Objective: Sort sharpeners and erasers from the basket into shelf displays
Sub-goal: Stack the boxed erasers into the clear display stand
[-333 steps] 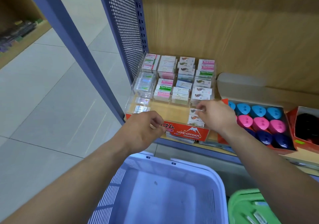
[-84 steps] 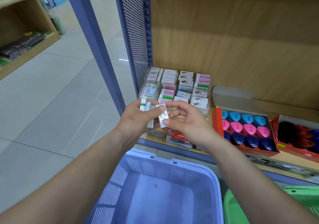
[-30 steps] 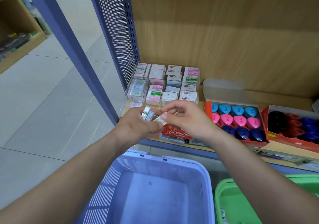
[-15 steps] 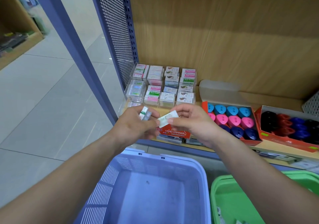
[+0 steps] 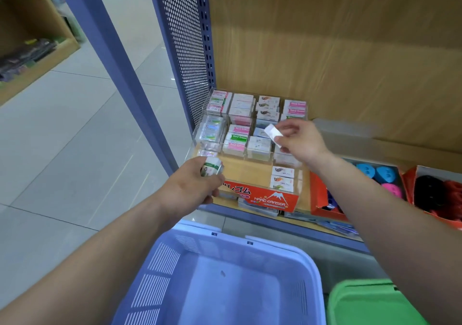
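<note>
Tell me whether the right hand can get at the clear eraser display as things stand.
Probably yes. The right hand pinches a white eraser just over the clear display, whose compartments are open on top; the left hand, gripping more erasers, sits off to the side.

The white eraser [image 5: 272, 134] pinched in your right-hand fingers [image 5: 290, 125] has a smooth, slightly glossy wrap. The wrapped erasers [image 5: 211, 168] in your left-hand fingers [image 5: 195, 167] carry shiny clear film over printed sleeves. Beyond both sets of fingers, the display case [image 5: 237, 169] is clear glossy plastic with a printed card label [image 5: 265, 197]. Behind it, the back panel [image 5: 337, 49] is matt wood-grain. Left of your fingers, the side panel [image 5: 185, 49] is perforated painted metal. Below your fingers, the basket [image 5: 275, 252] is smooth slotted plastic.
</note>
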The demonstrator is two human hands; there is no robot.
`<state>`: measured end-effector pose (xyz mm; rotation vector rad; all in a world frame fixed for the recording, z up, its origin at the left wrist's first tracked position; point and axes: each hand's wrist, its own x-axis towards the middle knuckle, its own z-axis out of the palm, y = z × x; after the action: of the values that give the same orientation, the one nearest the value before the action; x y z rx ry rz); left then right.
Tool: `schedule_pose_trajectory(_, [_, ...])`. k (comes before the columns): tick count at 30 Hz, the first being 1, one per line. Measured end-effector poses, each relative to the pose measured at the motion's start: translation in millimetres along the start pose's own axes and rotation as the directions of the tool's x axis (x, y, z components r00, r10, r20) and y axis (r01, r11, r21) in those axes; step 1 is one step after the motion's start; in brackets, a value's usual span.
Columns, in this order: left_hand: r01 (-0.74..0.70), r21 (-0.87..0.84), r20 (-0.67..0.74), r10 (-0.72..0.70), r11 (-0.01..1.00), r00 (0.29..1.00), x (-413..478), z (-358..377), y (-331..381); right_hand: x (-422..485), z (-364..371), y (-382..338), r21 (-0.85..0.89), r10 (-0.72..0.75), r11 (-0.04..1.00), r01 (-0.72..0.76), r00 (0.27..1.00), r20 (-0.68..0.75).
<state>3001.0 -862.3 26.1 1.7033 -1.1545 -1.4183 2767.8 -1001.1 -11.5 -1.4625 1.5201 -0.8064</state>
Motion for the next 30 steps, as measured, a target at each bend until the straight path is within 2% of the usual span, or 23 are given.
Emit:
schedule_pose_trajectory(3, [-0.049, 0.056, 0.016, 0.048, 0.997, 0.999, 1.8, -2.5, 0.6, 32.4, 10.9, -1.0, -0.301, -0.175, 0.937, 0.175, 0.984, 0.027])
schedule_pose_trajectory(7, [-0.055, 0.012, 0.019, 0.055, 0.998, 0.998, 2.0, -3.2, 3.9, 56.5, 24.6, 8.4, -0.528, -0.212, 0.802, 0.278, 0.96, 0.184])
schedule_pose_trajectory(11, [-0.032, -0.103, 0.009, 0.033, 0.994, 0.999, 2.5, -1.4, 6.5, 57.9, 25.5, 11.7, -0.649, -0.231, 0.671, 0.359, 0.933, 0.277])
schedule_pose_trajectory(14, [-0.041, -0.111, -0.008, 0.04, 0.993, 0.999, 0.7, 0.7, 9.0, 45.4, 21.3, 9.1, -0.7, -0.209, 0.611, 0.37, 0.928, 0.308])
schedule_pose_trajectory(15, [-0.049, -0.108, -0.013, 0.047, 0.993, 0.999, -0.1, 1.3, 9.7, 36.9, 19.4, 6.1, -0.675, -0.231, 0.644, 0.359, 0.933, 0.276])
schedule_pose_trajectory(17, [-0.06, -0.112, -0.02, 0.059, 0.992, 0.998, -3.3, 2.4, 12.1, 9.2, 16.6, -5.8, -0.507, -0.267, 0.798, 0.327, 0.945, 0.188])
schedule_pose_trajectory(18, [-0.068, -0.113, -0.026, 0.066, 0.991, 0.998, -4.4, 2.9, 13.6, -8.2, 16.0, -14.7, -0.339, -0.246, 0.893, 0.295, 0.952, 0.182])
schedule_pose_trajectory(19, [-0.078, -0.116, -0.031, 0.075, 0.99, 0.997, -5.4, 3.1, 14.8, -26.2, 16.6, -23.9, -0.119, -0.185, 0.969, 0.217, 0.954, 0.238])
schedule_pose_trajectory(20, [-0.084, -0.126, -0.034, 0.081, 0.988, 0.996, -6.6, 3.7, 16.0, -43.9, 17.8, -33.6, 0.068, -0.126, 0.992, 0.11, 0.937, 0.326])
schedule_pose_trajectory(21, [-0.094, -0.137, -0.031, 0.09, 0.986, 0.995, -8.2, 4.8, 17.0, -58.5, 19.2, -40.8, 0.162, -0.109, 0.986, 0.047, 0.909, 0.401])
schedule_pose_trajectory(23, [-0.119, -0.137, -0.026, 0.116, 0.983, 0.993, -12.7, 7.7, 18.7, -76.9, 23.6, -47.4, 0.209, -0.134, 0.977, 0.039, 0.874, 0.467])
schedule_pose_trajectory(30, [-0.172, -0.138, -0.075, 0.163, 0.975, 0.984, -23.3, 8.0, 20.8, -93.2, 14.7, -52.7, 0.344, -0.134, 0.938, -0.047, 0.865, 0.484])
